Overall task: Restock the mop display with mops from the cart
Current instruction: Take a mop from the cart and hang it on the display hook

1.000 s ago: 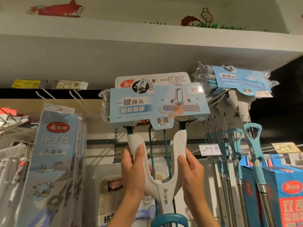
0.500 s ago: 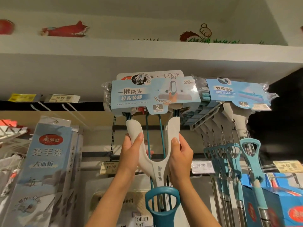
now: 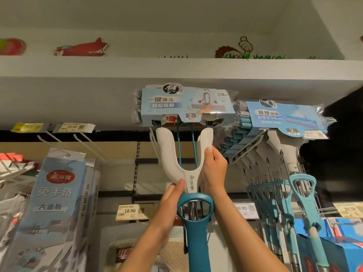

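The mop (image 3: 185, 160) – white forked yoke, teal handle, blue-carded head – hangs upright beside the hanging mops (image 3: 279, 173).

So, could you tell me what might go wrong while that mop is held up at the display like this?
The mop is held only at its white yoke: the left hand pinches near the base and the right hand grips one prong, so the long handle could swing. Its packaged head sits tight against the neighbouring mops and could knock or snag them. Whether it has caught a hook is hidden, so letting go could drop it.

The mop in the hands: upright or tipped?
Upright: the mop has its head up under the shelf and handle down, gripped by both hands, left and right.
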